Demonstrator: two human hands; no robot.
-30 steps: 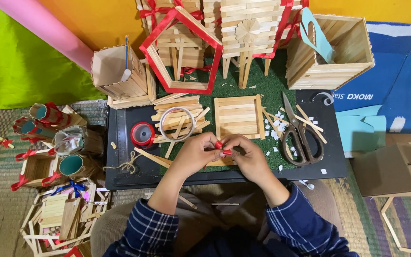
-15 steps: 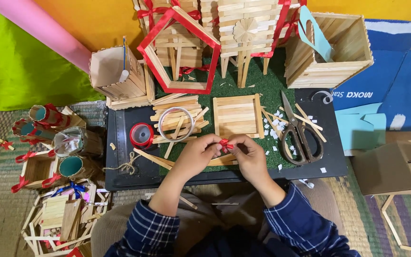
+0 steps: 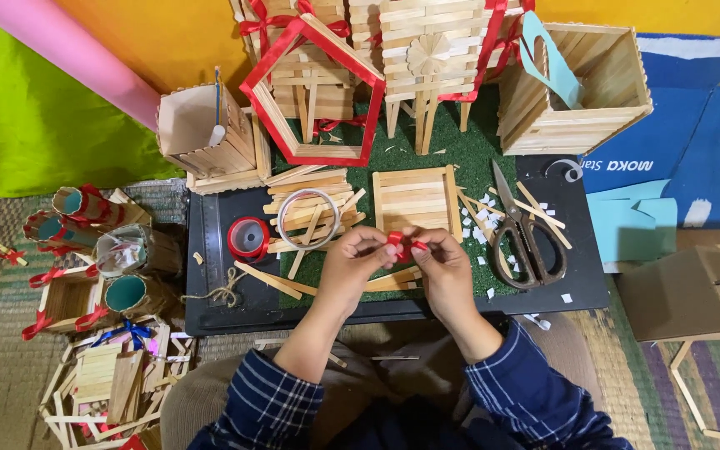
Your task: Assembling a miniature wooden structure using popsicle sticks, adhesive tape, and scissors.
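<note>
Both hands meet over the black tabletop point(image 3: 210, 308), pinching a small red ribbon point(image 3: 399, 242) between the fingertips. Left hand point(image 3: 358, 265) closed on its left end, right hand point(image 3: 443, 265) closed on its right end; ribbon held just above the green mat point(image 3: 468, 167), in front of the stick panel point(image 3: 414, 198). Step in hand looks like folding or knotting the ribbon into a small bow, about midway. Next move likely calls for tight fingertip control so the loop doesn't slip. Scissors point(image 3: 527, 229) lie to the right, ribbon spool point(image 3: 249, 237) and tape ring point(image 3: 307, 218) to the left, red-framed stick house point(image 3: 314, 92) behind.
</note>
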